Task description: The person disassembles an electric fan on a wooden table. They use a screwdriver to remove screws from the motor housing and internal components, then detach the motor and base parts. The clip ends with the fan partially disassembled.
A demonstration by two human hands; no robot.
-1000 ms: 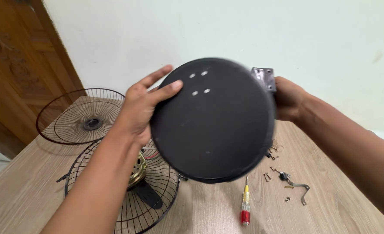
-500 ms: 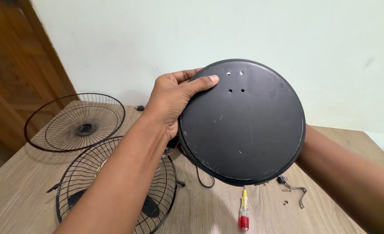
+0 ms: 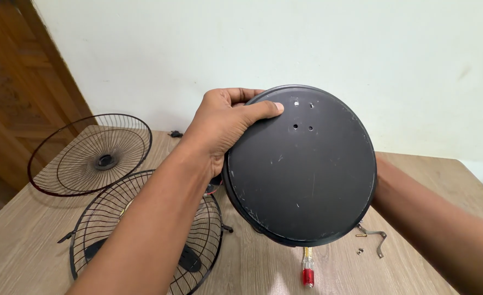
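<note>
I hold a round black metal base plate (image 3: 301, 169) up in front of me, its flat underside with several small holes facing the camera. My left hand (image 3: 219, 128) grips its upper left rim, thumb laid across the face. My right hand is hidden behind the plate's right edge; only the right forearm (image 3: 432, 224) shows, so I cannot see its grip.
On the wooden table (image 3: 28, 246) lie two black wire fan guards, one at far left (image 3: 91, 155), one nearer (image 3: 143, 229) under my left arm. A red and yellow screwdriver (image 3: 307, 267), a bent metal bracket (image 3: 375, 237) and small screws lie below the plate. Wooden door at left.
The plate has turned flatter towards the camera and dropped slightly. My right hand, visible on a small part at the plate's top right a second ago, has gone behind the plate.
</note>
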